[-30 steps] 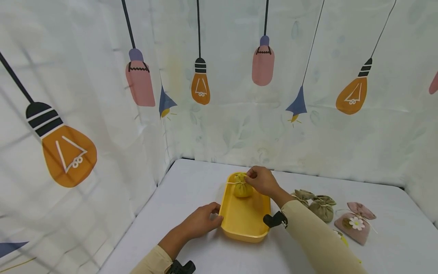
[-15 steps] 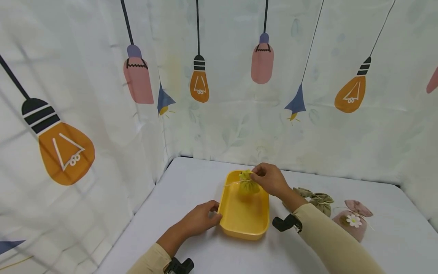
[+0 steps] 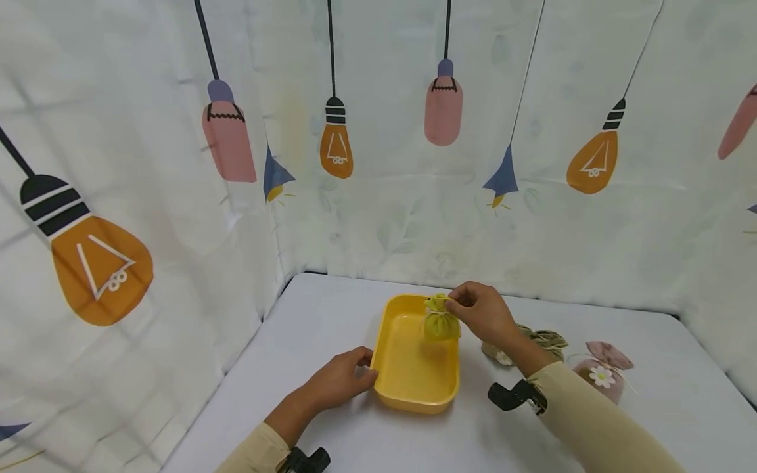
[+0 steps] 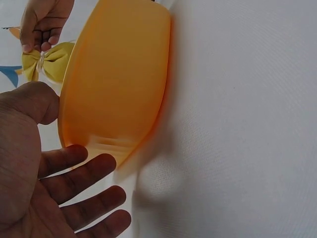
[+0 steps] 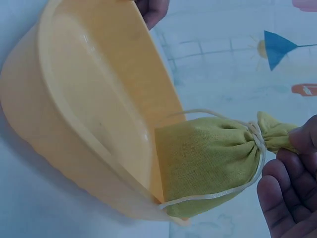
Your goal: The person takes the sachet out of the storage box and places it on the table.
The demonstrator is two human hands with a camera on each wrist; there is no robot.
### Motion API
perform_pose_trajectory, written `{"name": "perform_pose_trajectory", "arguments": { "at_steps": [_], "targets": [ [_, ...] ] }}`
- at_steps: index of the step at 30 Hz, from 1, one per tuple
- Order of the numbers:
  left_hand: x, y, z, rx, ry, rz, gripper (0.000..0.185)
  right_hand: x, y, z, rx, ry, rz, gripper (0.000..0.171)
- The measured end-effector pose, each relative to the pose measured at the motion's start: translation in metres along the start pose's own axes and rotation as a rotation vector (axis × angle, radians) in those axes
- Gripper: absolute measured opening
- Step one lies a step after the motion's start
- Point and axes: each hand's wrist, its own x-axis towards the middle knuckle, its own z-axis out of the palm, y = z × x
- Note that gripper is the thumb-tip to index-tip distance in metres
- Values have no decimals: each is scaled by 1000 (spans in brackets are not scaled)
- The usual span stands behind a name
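A yellow plastic tray (image 3: pixel 408 387) lies on the white table. My left hand (image 3: pixel 355 376) rests against its near left corner, fingers (image 4: pixel 74 173) loosely spread beside the tray (image 4: pixel 119 84), thumb by the rim. My right hand (image 3: pixel 467 305) pinches the gathered neck of a small yellow-green drawstring pouch (image 3: pixel 441 324). The pouch hangs just above the tray's far right edge. In the right wrist view the pouch (image 5: pixel 208 158) hangs beside the tray (image 5: pixel 89 114), its cord looped loose, with my fingers (image 5: pixel 282 193) at its neck.
Right of the tray lie olive pouches (image 3: pixel 547 340) and a pink pouch with a white flower (image 3: pixel 600 373). Curtains printed with light bulbs close off the left side and back of the table (image 3: pixel 331 309).
My right hand has lifted the yellow-green pouch from the tray's far end and carried it to the right, toward the rim. The left hand has stayed at the tray's corner.
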Motion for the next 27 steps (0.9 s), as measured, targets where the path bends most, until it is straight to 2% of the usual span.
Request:
{"name": "perform_pose_trajectory", "arguments": {
  "at_steps": [13,20,27],
  "targets": [
    [-2,2,-1,-29,-8,3,34,-18,-1,-23,20,25,25,15],
    [-1,2,-1,-13,-1,2,35,-30,-5,-34,-21,52,77,22],
    [0,0,-1,-15,-6,9,36,-41,-5,-41,-49,68,136,21]
  ]
}}
